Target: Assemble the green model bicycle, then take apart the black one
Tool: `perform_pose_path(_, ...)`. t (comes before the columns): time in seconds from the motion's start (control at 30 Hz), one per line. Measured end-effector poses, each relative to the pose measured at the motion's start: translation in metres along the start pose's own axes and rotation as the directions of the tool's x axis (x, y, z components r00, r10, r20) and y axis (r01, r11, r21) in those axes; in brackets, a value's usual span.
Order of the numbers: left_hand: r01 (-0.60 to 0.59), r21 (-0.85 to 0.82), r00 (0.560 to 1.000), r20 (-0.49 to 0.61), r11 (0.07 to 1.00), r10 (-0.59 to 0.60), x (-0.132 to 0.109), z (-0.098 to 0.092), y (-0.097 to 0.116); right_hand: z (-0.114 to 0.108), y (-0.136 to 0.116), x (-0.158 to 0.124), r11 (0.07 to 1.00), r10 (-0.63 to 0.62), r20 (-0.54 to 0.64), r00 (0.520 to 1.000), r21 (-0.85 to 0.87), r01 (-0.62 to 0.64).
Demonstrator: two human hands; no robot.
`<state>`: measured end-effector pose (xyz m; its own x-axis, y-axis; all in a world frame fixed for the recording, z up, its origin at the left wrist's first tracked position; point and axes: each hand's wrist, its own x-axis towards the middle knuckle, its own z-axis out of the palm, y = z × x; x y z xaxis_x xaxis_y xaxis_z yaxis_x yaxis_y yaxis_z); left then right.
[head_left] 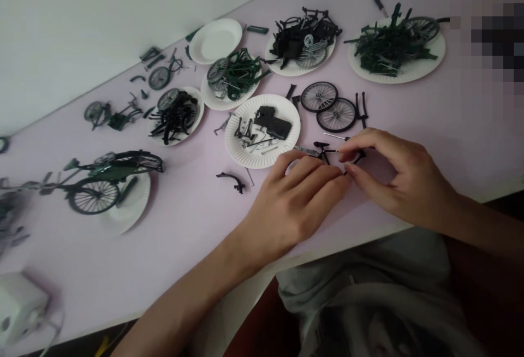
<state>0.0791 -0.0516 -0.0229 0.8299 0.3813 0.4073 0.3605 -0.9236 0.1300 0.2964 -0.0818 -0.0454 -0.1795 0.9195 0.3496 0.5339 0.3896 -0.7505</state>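
Observation:
Both of my hands meet over a small black bicycle frame (325, 152) near the table's front edge. My left hand (305, 196) has its fingers bent around the frame's lower side, and they hide much of it. My right hand (393, 174) pinches at the frame's right end with thumb and index finger. Just above lie a thin screwdriver (335, 136), a black fork (361, 107) and two spoked wheels (319, 96) that overlap. A paper plate (233, 147) with black boxes and small parts stands to the left.
Paper plates heaped with black and green parts (241, 73) stand farther back. A green model bicycle (118, 174) rests partly over a plate (141, 204) at the left. A curved black part (231, 181) lies left of my hands. A white box (20, 305) is at the lower left.

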Motion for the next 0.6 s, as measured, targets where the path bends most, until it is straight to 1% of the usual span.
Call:
perform_pose_path(0.1, -0.064, 0.053, 0.997, 0.052, 0.997, 0.062, -0.002, -0.008, -0.009, 0.001, 0.000, 0.000, 1.000, 0.008, 0.016, 1.000, 0.017, -0.008)
perform_pose_path(0.2, -0.069, 0.058, 0.997, 0.037, 0.996, 0.066, -0.004, -0.014, -0.013, 0.001, 0.000, 0.001, 1.000, 0.000, 0.018, 1.000, 0.025, -0.001)
perform_pose_path(0.3, -0.099, 0.045, 0.995, 0.029, 0.994, 0.098, -0.004, -0.018, -0.012, 0.000, 0.000, 0.000, 1.000, -0.002, 0.014, 1.000, 0.020, 0.001)
perform_pose_path(0.4, -0.146, 0.062, 0.989, -0.011, 0.987, 0.147, -0.002, -0.017, -0.007, -0.001, 0.000, 0.000, 0.999, -0.001, 0.025, 1.000, 0.035, 0.000)
perform_pose_path(0.6, -0.220, 0.155, 0.971, -0.065, 0.963, 0.232, 0.003, -0.006, -0.005, -0.001, -0.002, 0.001, 1.000, 0.003, 0.020, 1.000, 0.009, -0.003)
